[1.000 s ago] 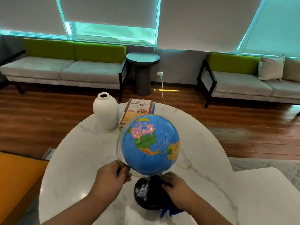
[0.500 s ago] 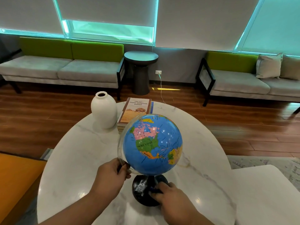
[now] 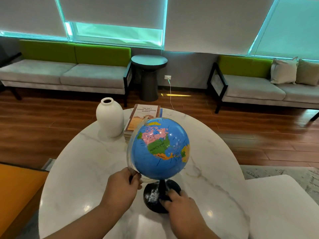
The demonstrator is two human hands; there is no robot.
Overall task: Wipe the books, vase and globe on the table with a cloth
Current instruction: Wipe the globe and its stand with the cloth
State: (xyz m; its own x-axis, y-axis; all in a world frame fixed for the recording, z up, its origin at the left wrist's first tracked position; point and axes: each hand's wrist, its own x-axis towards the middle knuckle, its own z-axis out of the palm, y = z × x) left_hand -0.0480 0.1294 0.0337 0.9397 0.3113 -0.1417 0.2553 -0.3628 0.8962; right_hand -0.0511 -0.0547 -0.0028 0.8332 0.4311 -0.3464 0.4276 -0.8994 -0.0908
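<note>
An orange seat (image 3: pixel 15 187) sits at the near left edge, just beside the round white marble bench (image 3: pixel 82 169). On the far left part of the bench a white vase (image 3: pixel 110 118) stands upright. Just right of it, touching or nearly so, a short stack of books (image 3: pixel 144 116) lies flat with a tan cover on top.

The left hand (image 3: pixel 121 188) is at the near middle of the bench, its fingers and thumb curled round the low end of the clear arc (image 3: pixel 128 152) that frames the globe (image 3: pixel 160 147). The blue globe stands upright near the middle of the bench, in front of the books and hiding their near edge, with North America facing the camera.

Under the globe is its black stand (image 3: pixel 151 194), with pale smudges on its left side. The right hand (image 3: pixel 184 209) reaches in from the near right with bent fingers pressed on the stand's right side. Whether they pinch a cloth underneath cannot be told.

A second white bench (image 3: pixel 276 204) lies at the near right.
</note>
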